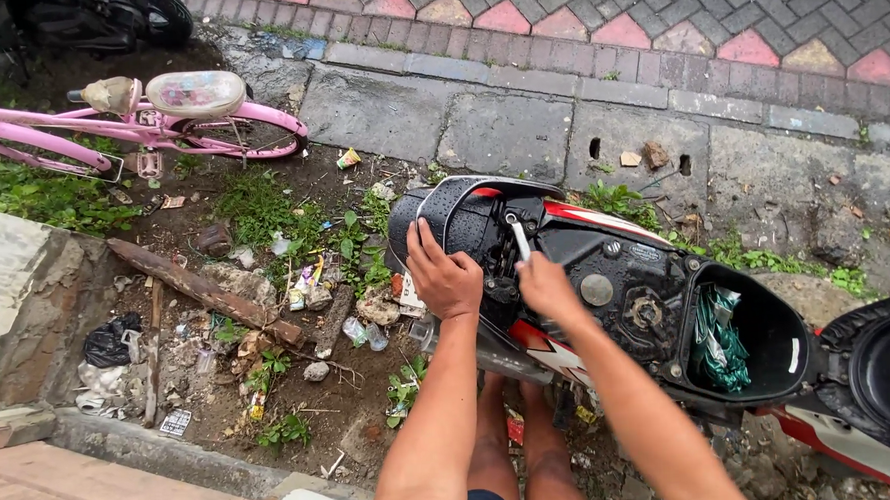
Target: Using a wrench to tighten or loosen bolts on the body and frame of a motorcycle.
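Left hand: my left hand (pixel 446 275) lies palm down on the black rear part of the scooter (pixel 606 273), fingers close together and curled over the wet plastic, thumb tucked toward the middle.
Right hand: my right hand (pixel 545 284) is closed around the lower end of a metal tool (pixel 521 239); the fingers wrap the shaft, and I cannot tell how tight the hold is.
Tool: it stands nearly upright above my right fingers, its top end at a fitting in the scooter frame, just right of my left fingertips.
Scooter: the seat (pixel 885 371) is tipped open, well to the right of both hands; the open storage tub (pixel 769 331) sits between the seat and my right wrist.
Tub contents: a green bundle (pixel 721 343) lies inside, away from my fingers.
Fuel cap: a round cap (pixel 647 311) sits just right of my right hand.
Ground left of my left fingers: dirt, weeds, scraps of litter and a wooden plank (pixel 202 289).
Far left: a pink bicycle (pixel 149 123) stands by the kerb, well apart from both hands.
Below my hands: my bare legs (pixel 519 447), beside the scooter.
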